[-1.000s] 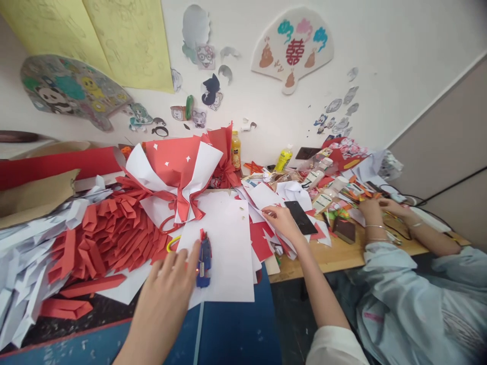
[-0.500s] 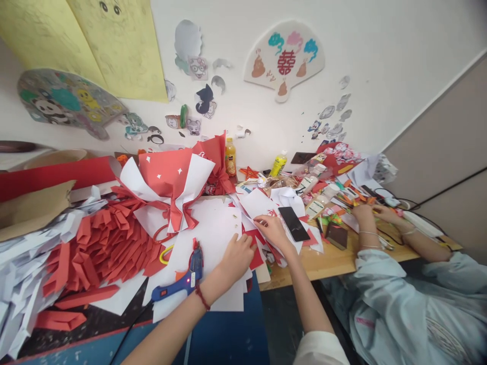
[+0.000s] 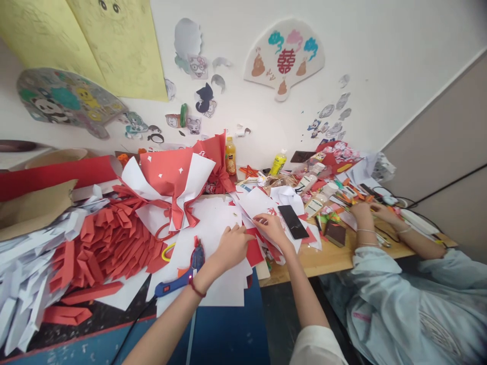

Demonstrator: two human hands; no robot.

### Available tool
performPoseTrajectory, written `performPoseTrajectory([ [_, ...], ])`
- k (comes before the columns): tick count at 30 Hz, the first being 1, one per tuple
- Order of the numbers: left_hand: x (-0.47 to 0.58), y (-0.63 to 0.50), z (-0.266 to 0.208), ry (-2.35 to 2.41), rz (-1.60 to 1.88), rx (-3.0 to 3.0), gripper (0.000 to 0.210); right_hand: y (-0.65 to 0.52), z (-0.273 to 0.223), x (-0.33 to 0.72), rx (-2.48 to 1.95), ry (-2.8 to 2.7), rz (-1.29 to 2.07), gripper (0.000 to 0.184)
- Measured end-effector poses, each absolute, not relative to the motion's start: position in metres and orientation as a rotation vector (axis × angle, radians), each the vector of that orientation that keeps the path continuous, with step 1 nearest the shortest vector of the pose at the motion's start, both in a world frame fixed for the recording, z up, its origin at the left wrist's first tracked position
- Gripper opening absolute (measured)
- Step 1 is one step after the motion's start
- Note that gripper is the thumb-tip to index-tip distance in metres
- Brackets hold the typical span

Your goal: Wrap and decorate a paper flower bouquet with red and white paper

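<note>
My left hand (image 3: 233,247), with a dark red cord bracelet, hovers over white paper sheets (image 3: 213,218). Its fingers are curled, one digit points right, and what they hold, if anything, is hidden. My right hand (image 3: 272,229) has its fingers closed at the edge of a loose white sheet (image 3: 258,203) in a pile of papers. Red paper (image 3: 253,252) lies between the hands. A blue glue gun (image 3: 177,284) rests left of my left wrist, a small light glowing on it. A black phone (image 3: 292,221) lies just right of my right hand.
Folded red paper strips (image 3: 110,243) and white ones (image 3: 26,284) are heaped at left. Behind stands a red-and-white paper wrap (image 3: 167,177). Scissors with a yellow handle (image 3: 167,252) lie by the glue gun. At right, a co-worker's hands (image 3: 363,215) work among clutter.
My left hand has drawn slightly left and up, its fingers more curled, its wrist closer to the glue gun. My right hand stays at the papers. The view has shifted slightly.
</note>
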State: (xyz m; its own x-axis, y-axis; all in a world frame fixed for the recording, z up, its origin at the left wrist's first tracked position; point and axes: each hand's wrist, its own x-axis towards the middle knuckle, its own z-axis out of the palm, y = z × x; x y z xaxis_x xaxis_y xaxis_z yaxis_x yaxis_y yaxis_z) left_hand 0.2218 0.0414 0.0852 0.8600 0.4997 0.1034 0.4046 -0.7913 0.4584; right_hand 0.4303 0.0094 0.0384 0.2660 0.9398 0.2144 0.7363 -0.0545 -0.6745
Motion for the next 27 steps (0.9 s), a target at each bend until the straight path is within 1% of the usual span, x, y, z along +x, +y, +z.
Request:
performPoseTrajectory([
  [4,0.204,0.053,0.102,0.647,0.379,2.288,0.037,0.008,0.043,0.419,-1.863,-1.513,0.336,0.016],
  [6,0.189,0.052,0.111,0.621,0.410,2.154,0.039,0.003,0.052,0.405,-1.855,-1.514,0.315,0.015],
  [8,0.168,0.048,0.120,0.602,0.478,1.918,0.042,-0.005,0.067,0.386,-1.825,-1.509,0.301,0.019],
  [10,0.147,0.041,0.127,0.560,0.569,1.472,0.039,-0.016,0.086,0.362,-1.752,-1.479,0.322,0.025],
  [13,0.118,0.034,0.134,0.513,0.633,1.043,0.034,-0.032,0.119,0.322,-1.497,-1.294,0.557,0.026],
  [15,0.103,0.033,0.136,0.515,0.658,0.980,0.034,-0.038,0.136,0.299,-1.450,-1.260,0.583,0.023],
  [18,0.084,0.037,0.136,0.534,0.687,0.997,0.035,-0.037,0.150,0.273,-1.455,-1.355,0.458,0.015],
  [22,0.066,0.046,0.133,0.577,0.727,1.075,0.030,-0.026,0.155,0.249,-1.467,-1.493,0.349,0.013],
  [27,0.051,0.051,0.131,0.587,0.752,1.123,0.026,-0.015,0.157,0.226,-1.420,-1.529,0.266,0.010],
])
